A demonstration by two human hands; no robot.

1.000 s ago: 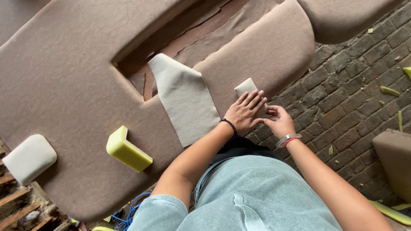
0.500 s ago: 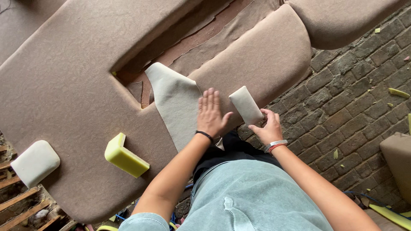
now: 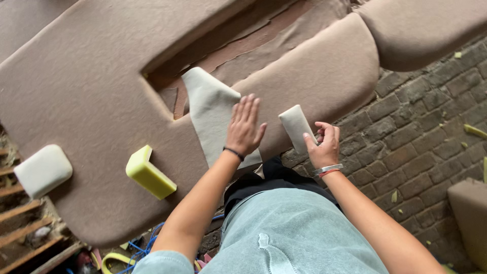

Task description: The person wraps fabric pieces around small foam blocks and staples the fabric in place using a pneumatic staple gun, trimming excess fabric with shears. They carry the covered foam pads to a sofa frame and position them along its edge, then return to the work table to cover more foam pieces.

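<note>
A large brown fabric-covered panel (image 3: 91, 96) lies across the view, with a slot cut into it. A pale grey fabric strip (image 3: 208, 109) hangs out of the slot over the panel's front edge. My left hand (image 3: 244, 127) lies flat on this strip, fingers together and stretched out. My right hand (image 3: 323, 144) grips the lower end of a small pale fabric-wrapped block (image 3: 296, 126), held upright just off the panel's edge.
A yellow foam wedge (image 3: 148, 174) and a white rounded cushion piece (image 3: 42, 170) sit on the panel's left part. Brick floor (image 3: 416, 137) with yellow scraps lies to the right. Wooden slats (image 3: 20, 238) and blue cord (image 3: 144, 248) show lower left.
My left hand slid left from the small block onto the grey strip and flattened there. My right hand lifted the block and now holds it alone.
</note>
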